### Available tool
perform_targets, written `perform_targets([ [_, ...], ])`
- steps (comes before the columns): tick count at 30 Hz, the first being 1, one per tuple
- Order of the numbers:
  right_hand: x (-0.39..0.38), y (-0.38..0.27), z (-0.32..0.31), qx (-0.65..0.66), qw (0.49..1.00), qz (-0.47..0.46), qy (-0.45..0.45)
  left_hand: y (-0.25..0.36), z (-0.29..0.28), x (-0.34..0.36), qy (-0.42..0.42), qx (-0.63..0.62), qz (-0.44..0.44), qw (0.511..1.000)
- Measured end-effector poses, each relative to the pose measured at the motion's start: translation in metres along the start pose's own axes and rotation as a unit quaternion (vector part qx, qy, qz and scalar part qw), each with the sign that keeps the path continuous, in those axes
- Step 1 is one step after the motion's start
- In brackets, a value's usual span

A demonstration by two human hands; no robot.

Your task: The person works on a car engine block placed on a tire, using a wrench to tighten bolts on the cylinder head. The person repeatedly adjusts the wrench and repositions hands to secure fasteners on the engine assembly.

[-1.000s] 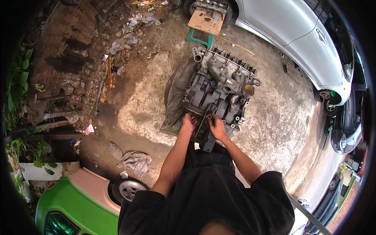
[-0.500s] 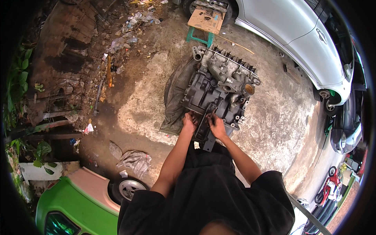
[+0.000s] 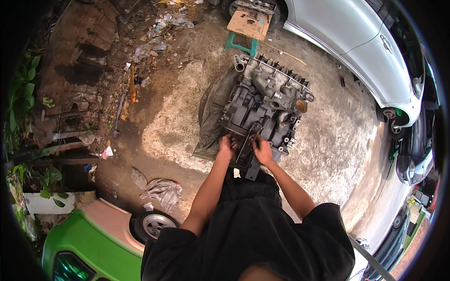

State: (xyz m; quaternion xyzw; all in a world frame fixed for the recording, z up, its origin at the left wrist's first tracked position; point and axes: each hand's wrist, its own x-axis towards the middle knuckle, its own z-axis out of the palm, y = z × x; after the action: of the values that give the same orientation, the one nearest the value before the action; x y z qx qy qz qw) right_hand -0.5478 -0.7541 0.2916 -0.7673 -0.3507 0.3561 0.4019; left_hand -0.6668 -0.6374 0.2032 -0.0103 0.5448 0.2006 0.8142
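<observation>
A dark, greasy engine block point(image 3: 239, 112) lies in front of me, with a grey metal intake manifold point(image 3: 269, 91) toward its far side. My left hand point(image 3: 227, 144) is at the block's near left edge, its fingers curled against the dark metal. What those fingers grip, if anything, is too small to see. My right hand point(image 3: 261, 147) is bent around the upper part of a long dark bracket point(image 3: 253, 169) that points back toward me. Its fingertips are pressed together, and whatever is between them is hidden.
Under the engine's left side lies a dark cloth point(image 3: 206, 133). Beyond it stands a green stool point(image 3: 241, 42) with a board and metal parts on top. A silver car point(image 3: 337, 33) is at the far right, a green car point(image 3: 98, 234) at the near left. Litter point(image 3: 171, 21) covers the far-left ground.
Both hands stay at the same spots on the engine, with only slight finger movement. The view has shifted a little. A red motorcycle at the right edge is no longer visible.
</observation>
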Motion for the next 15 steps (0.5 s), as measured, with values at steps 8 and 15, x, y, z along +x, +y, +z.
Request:
perform_targets([
  [8, 0.0, -0.007, 0.001, -0.022, 0.999, -0.02, 0.03, -0.002, -0.001, 0.01, -0.061, -0.067, -0.048, 0.995],
  [15, -0.002, -0.01, -0.002, -0.016, 1.0, 0.006, 0.017, 0.0, 0.002, -0.005, 0.009, 0.055, 0.018, 0.998],
])
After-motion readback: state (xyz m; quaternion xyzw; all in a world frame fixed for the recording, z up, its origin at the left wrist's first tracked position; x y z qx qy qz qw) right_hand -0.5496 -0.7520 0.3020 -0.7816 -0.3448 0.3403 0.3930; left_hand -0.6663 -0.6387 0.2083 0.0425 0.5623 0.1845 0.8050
